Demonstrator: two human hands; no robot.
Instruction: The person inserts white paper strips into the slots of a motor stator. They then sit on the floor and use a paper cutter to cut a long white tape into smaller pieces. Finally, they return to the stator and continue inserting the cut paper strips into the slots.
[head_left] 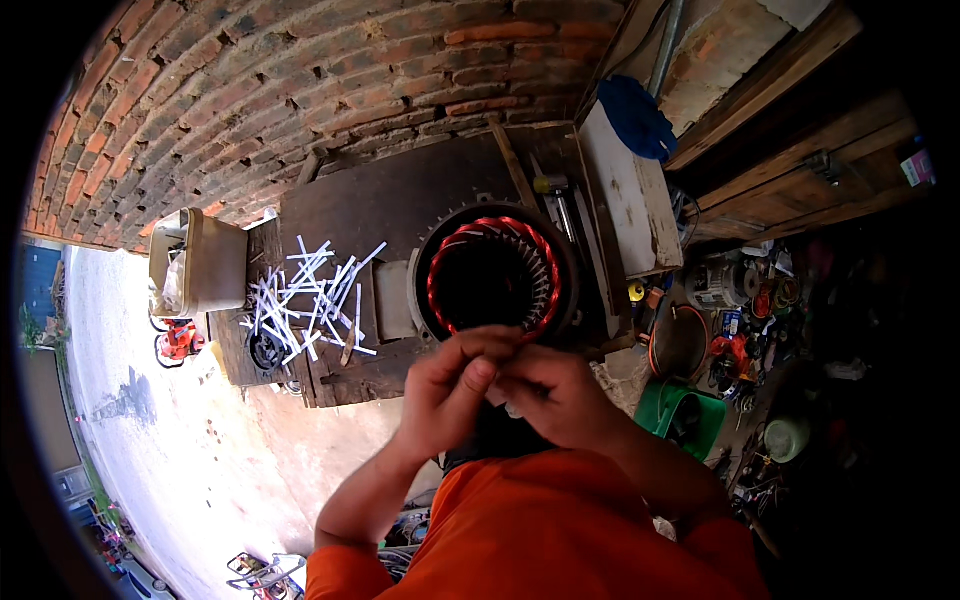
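Observation:
An electric motor stator point(568, 262) stands on the wooden bench with its round bore facing up. Red copper windings point(435, 285) ring the opening, and the inside is dark. Just above its near rim, my left hand point(447, 388) and my right hand point(556, 390) meet, fingertips together. Both are closed in a pinch. Whatever lies between the fingers is too small or hidden to make out. Left of the stator, several narrow white strips point(300, 300) lie scattered in a loose heap on the bench.
The dark bench point(350, 205) backs onto a brick wall point(330, 80). A beige bucket point(220, 262) stands at its left end, with a black coil point(265, 350) nearby. Tools point(563, 212) lie right of the stator. A green container point(680, 415) and cluttered parts fill the right floor.

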